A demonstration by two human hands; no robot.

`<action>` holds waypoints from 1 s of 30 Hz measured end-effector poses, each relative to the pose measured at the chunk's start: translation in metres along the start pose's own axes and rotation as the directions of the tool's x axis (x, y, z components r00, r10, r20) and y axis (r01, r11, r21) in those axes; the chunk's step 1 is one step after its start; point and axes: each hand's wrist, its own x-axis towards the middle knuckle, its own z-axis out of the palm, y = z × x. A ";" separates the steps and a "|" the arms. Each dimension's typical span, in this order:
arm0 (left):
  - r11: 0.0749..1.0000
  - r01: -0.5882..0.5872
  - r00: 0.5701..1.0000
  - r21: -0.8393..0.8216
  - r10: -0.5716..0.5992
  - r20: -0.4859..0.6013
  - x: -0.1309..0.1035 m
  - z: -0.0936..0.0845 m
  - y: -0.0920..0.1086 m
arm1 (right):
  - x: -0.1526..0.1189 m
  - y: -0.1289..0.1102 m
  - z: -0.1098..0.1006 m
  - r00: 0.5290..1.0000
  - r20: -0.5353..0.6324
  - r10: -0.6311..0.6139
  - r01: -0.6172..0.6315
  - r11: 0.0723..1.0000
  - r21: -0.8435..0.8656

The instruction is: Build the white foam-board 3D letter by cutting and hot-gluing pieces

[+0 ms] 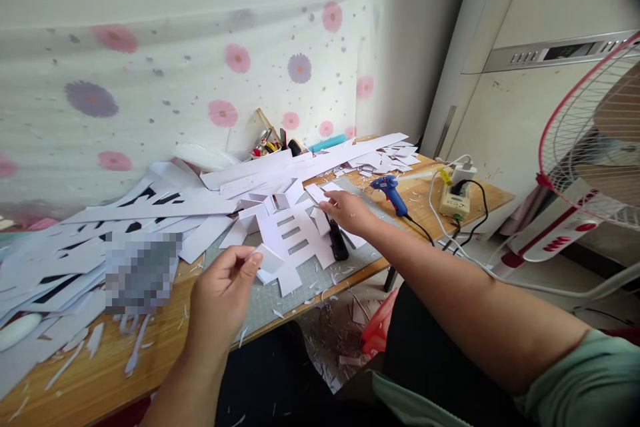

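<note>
Left hand (220, 290): grip closed on card (273, 259); square edges advised. Right hand (349, 212): grip opening, hold cannot be determined.

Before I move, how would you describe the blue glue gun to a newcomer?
Find the right-hand end of the wooden table, where an off-white socket block sits. Left of it, by the grey cutting mat, lies the blue glue gun, a black cable leaving its handle. Its pistol shape sets it apart from the turquoise tube farther back.
</note>
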 end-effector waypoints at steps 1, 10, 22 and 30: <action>0.992 -0.068 0.998 0.106 0.069 -0.008 0.004 -0.004 -0.006 | -0.001 0.000 0.000 1.000 -0.004 -0.014 0.014 0.999 -0.046; 0.829 -0.454 0.891 0.327 0.418 0.178 0.016 0.002 -0.039 | -0.030 -0.012 0.005 0.977 0.118 -0.180 0.198 0.966 -0.167; 0.838 -0.374 0.925 0.398 0.369 0.092 0.019 0.002 -0.056 | -0.037 -0.008 0.002 0.963 0.122 -0.239 0.258 0.949 -0.181; 0.819 -0.358 0.932 0.449 0.346 0.112 0.016 0.002 -0.046 | -0.040 -0.006 0.001 0.960 0.137 -0.242 0.266 0.944 -0.194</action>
